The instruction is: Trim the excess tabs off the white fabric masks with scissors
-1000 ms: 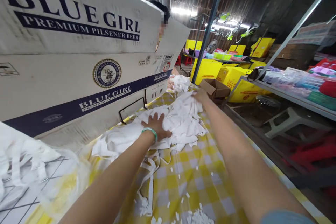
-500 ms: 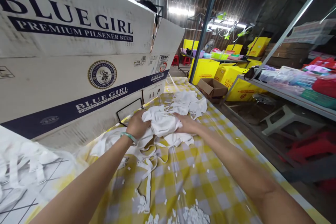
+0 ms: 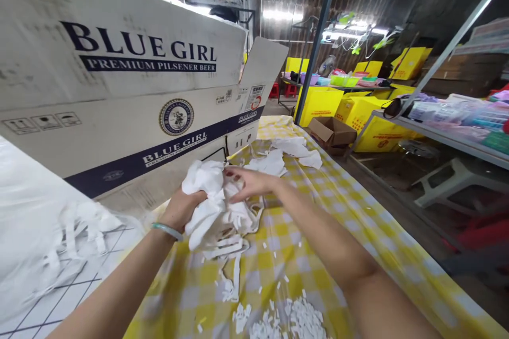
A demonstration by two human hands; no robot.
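A crumpled bundle of white strapped garments, which look like bras, is lifted over the near part of the table. My left hand grips its left side, thumb on top, with a pale green bangle on the wrist. At the bundle's right side is my right hand, fingers apart and curved; whether the fingertips touch the cloth I cannot tell. Loose straps trail below onto the yellow checked tablecloth. More white fabric pieces lie just beyond my right hand.
A large Blue Girl beer carton walls off the left side. Small white bits are heaped at the near edge. White strapped pieces lie at left on a grid-patterned surface. A metal post rises at the table's far right corner.
Both hands have drawn the white bundle back towards me and to the left, off the pile. My right hand's fingers have spread. The view has turned slightly left.
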